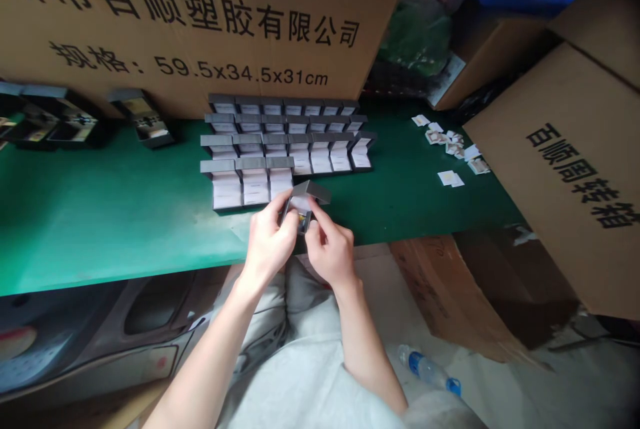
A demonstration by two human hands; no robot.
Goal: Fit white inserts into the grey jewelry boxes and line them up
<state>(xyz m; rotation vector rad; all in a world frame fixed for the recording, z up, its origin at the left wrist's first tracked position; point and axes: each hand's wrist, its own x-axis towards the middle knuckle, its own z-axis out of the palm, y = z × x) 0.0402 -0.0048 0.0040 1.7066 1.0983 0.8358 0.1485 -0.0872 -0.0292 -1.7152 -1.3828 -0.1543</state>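
My left hand (270,242) and my right hand (330,252) hold one small grey hinged box (304,206) between them at the near edge of the green table (110,216). Its lid stands open and a small yellowish item shows inside. My left fingers wrap the box's left side; my right thumb and fingers pinch at its right side and inside. Just behind it stand several rows of open grey boxes with white inserts (285,149).
A large printed carton (200,16) stands along the table's back. More cartons (575,169) crowd the right side. Small white cards (453,146) lie scattered at the right. Dark open boxes (55,122) sit far left. A water bottle (430,370) lies on the floor.
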